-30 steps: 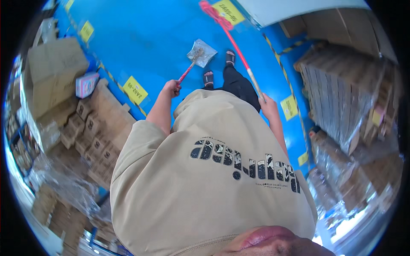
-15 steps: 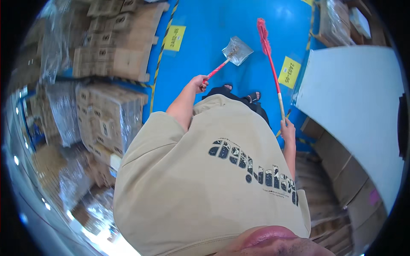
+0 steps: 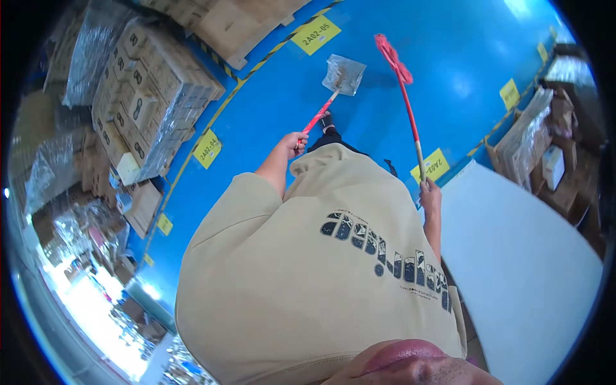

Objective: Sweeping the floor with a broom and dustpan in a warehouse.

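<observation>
My left hand [image 3: 294, 145] is closed around the red-wrapped handle of a dustpan [image 3: 344, 75]. The pan is silvery or see-through, with some brownish debris near where the handle joins it. I cannot tell if it touches the floor. On the other side, my right hand [image 3: 430, 194] grips the pale upper end of a long broom [image 3: 409, 106]. Its shaft is red further down, and a red, ragged head points away from me. The broom head is to the right of the pan, apart from it.
Wrapped cartons on a pallet [image 3: 144, 102] stand at left, and more stacked goods [image 3: 231, 25] at the far left. A large white board [image 3: 513, 263] fills the right, close to my right arm. Boxes [image 3: 536, 147] sit beyond it. Yellow-black tape [image 3: 253, 69] marks the blue floor [image 3: 263, 122].
My body has turned left and moved along, so the surroundings swing clockwise in view. Both hands keep their hold on the dustpan and the broom. One foot steps forward.
</observation>
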`<state>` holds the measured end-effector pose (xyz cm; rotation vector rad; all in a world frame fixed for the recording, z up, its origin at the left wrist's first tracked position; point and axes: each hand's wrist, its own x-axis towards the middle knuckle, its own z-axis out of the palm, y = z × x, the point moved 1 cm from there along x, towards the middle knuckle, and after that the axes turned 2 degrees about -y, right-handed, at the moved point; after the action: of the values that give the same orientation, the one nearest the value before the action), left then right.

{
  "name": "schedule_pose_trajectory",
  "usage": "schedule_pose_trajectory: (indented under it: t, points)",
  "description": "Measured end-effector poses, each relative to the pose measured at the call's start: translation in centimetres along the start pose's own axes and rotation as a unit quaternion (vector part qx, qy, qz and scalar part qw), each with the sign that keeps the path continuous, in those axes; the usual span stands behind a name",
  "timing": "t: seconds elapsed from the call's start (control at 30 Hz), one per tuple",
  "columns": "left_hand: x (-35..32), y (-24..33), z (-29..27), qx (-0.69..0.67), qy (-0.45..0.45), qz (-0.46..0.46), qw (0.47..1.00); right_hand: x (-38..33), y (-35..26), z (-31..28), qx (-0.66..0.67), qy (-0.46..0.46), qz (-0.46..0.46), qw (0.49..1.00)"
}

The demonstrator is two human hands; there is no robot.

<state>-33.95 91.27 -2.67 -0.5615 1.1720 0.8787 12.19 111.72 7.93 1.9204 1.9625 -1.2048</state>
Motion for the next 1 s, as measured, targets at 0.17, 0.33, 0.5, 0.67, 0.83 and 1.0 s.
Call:
schedule_pose_trajectory:
  t: [0.17,0.33,0.5,0.67,0.83,1.0]
  points:
    - [-2.5,5.0,-3.0,-0.005,0.033,0.055,0.998,0.9,-10.8,1.3,0.055,-0.04,0.036,0.997]
    - [-6.5,6.6,-9.5,-0.064,-0.027,0.085,0.994,2.6,-16.5,1.1,0.1,-0.097,0.068,0.988]
    - [-5.2,8.5,-10.9,-0.101,-0.026,0.128,0.986,5.6,-21.2,1.0,-0.05,-0.076,0.04,0.995]
    - [-3.0,13.8,-8.8,-0.147,-0.031,0.131,0.98,12.1,-23.2,1.6,-0.049,-0.053,0.044,0.996]
    - [-4.0,13.1,-11.5,-0.148,0.002,0.136,0.98,18.9,-26.1,2.8,0.006,-0.101,0.024,0.995]
    - [-6.8,10.6,-13.3,-0.177,0.039,0.12,0.976,25.6,-32.5,4.2,-0.044,-0.116,-0.034,0.992]
